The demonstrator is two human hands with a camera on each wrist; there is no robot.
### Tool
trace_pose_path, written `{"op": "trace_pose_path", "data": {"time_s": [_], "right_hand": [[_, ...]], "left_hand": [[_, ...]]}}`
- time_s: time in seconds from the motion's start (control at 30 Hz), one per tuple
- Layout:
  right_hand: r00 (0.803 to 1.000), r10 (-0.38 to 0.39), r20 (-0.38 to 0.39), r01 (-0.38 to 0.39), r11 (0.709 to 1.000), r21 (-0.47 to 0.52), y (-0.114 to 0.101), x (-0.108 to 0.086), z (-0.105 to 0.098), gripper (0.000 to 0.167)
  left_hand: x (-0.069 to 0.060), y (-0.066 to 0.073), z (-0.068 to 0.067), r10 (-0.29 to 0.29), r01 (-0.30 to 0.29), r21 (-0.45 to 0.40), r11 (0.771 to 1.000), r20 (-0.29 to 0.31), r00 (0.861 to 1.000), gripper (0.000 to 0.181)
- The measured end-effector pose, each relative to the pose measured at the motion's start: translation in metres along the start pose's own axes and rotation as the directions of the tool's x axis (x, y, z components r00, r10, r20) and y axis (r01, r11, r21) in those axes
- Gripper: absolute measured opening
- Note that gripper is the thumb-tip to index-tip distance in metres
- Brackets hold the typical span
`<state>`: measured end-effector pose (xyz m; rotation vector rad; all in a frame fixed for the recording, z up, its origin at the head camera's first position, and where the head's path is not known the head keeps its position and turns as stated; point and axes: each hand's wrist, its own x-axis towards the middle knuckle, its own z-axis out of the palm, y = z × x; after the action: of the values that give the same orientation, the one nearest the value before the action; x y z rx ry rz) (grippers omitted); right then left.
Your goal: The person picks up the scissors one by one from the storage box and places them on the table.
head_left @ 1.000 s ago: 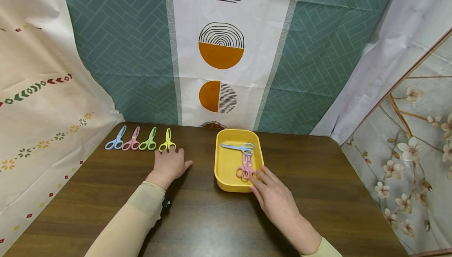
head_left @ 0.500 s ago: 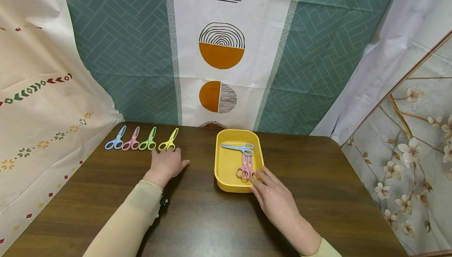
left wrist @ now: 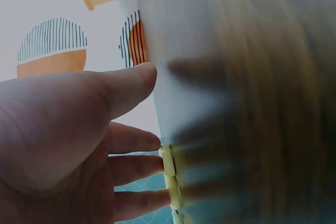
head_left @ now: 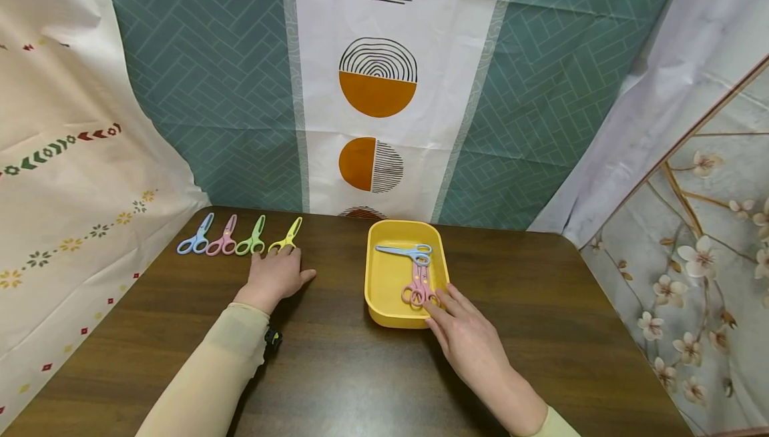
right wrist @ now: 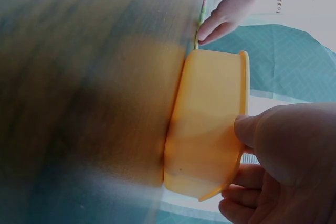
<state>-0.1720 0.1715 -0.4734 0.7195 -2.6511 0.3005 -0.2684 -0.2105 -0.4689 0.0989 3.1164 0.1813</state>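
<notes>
Yellow scissors (head_left: 293,230) lie on the brown table, blade pointing away, at the right end of a row. My left hand (head_left: 273,273) rests its extended fingertips on their handles, partly covering the loops; the thumb sticks out to the right. In the left wrist view those straight fingers (left wrist: 137,167) touch the yellow plastic. My right hand (head_left: 471,340) holds the near right corner of a yellow tray (head_left: 384,287), with the thumb (right wrist: 245,129) against the outer wall by the rim. Inside the tray are blue scissors (head_left: 404,250) and pink scissors (head_left: 417,275), the pink handles near the right fingertips.
Left of the yellow scissors, green scissors (head_left: 257,233), pink scissors (head_left: 227,237) and blue scissors (head_left: 198,237) lie side by side near the table's back edge. Patterned cloths hang behind and at both sides of the table (head_left: 336,363).
The yellow scissors have turned so their blade tilts right, and have shifted slightly left. My left hand has moved a little left with them. My right hand and the tray stay in place.
</notes>
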Motion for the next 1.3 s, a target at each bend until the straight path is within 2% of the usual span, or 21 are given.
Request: {"op": "trace_pose_path", "data": {"time_s": [0.53,0.73,1.03,1.17,1.3], "right_hand": [[1.000,0.001,0.012,-0.001,1.000,0.004,-0.001,0.000,0.001,0.042],[1.000,0.000,0.013,0.000,1.000,0.005,-0.001,0.000,0.001,0.042],[0.999,-0.048,0.016,0.048,0.999,0.004,0.002,0.002,-0.004,0.042],[0.998,-0.065,0.002,0.065,0.998,0.022,0.005,0.002,-0.008,0.041],[0.999,-0.046,-0.024,0.047,0.998,0.033,0.008,0.001,-0.015,0.039]], "left_hand": [[-0.002,-0.005,-0.001,-0.005,0.005,0.011,1.000,-0.002,1.000,0.067],[-0.003,-0.004,-0.005,0.001,0.000,0.009,1.000,-0.058,0.998,0.065],[-0.007,0.016,-0.018,0.064,-0.062,0.024,0.998,-0.121,0.991,0.067],[-0.011,0.031,-0.024,0.111,-0.109,0.022,0.994,-0.153,0.982,0.067],[-0.017,0.045,-0.027,0.153,-0.150,0.026,0.988,-0.185,0.971,0.066]]}}
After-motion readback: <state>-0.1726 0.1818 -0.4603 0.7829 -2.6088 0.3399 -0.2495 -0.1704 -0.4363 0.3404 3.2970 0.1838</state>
